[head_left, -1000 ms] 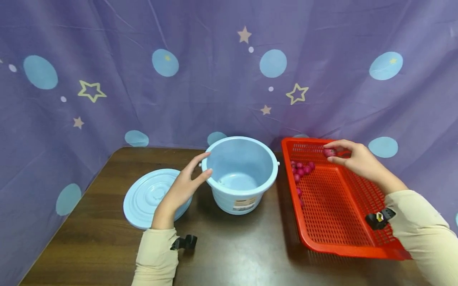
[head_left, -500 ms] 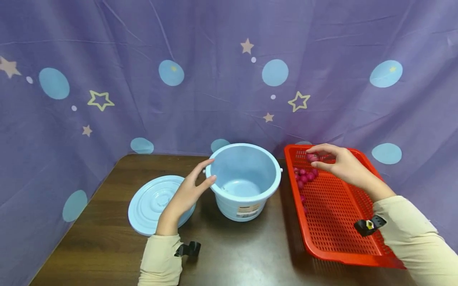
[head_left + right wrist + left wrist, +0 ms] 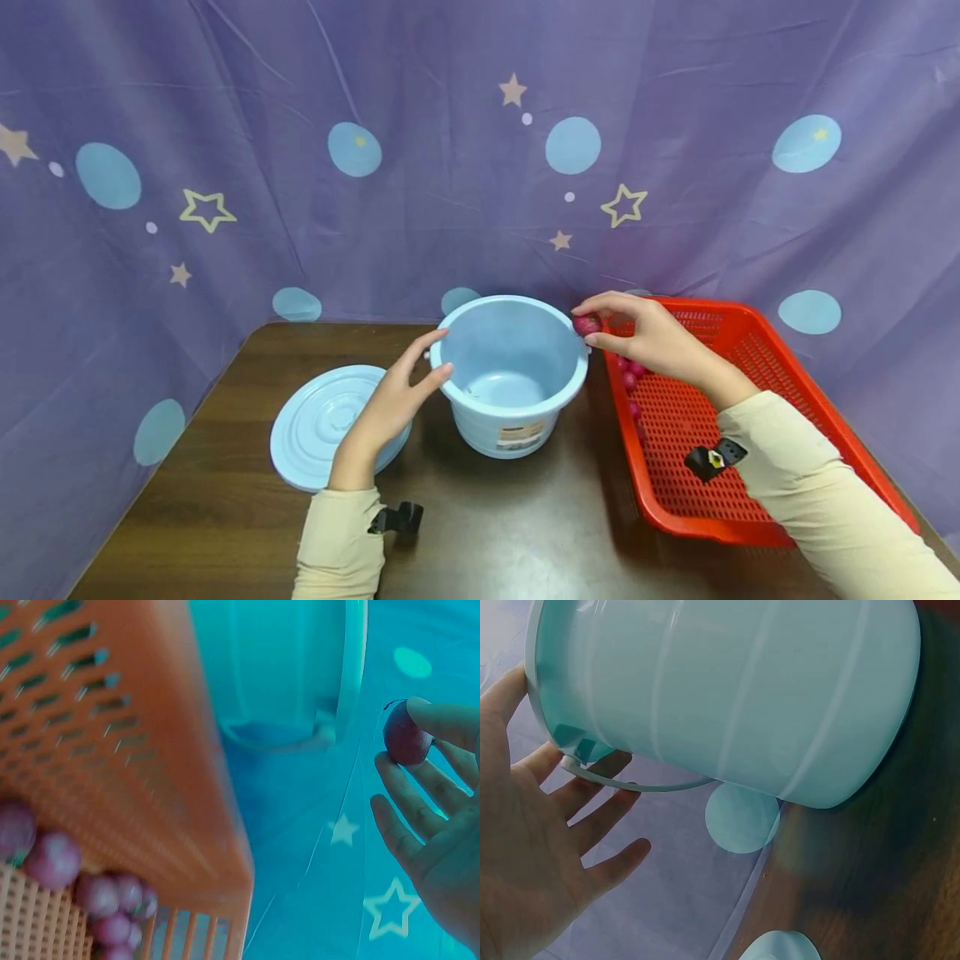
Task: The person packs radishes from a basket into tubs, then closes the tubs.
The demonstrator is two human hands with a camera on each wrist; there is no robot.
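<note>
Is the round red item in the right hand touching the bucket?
Apart. The right wrist view shows a strip of curtain between the round red item and the bucket.

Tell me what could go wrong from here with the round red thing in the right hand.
The right hand pinches the round red item by its fingertips close to the bucket, so it might slip and land on the table or back in the red basket.
The item could also bump the bucket's rim; the left hand is at the opposite side with fingers spread, not clenched, so the bucket might shift.
</note>
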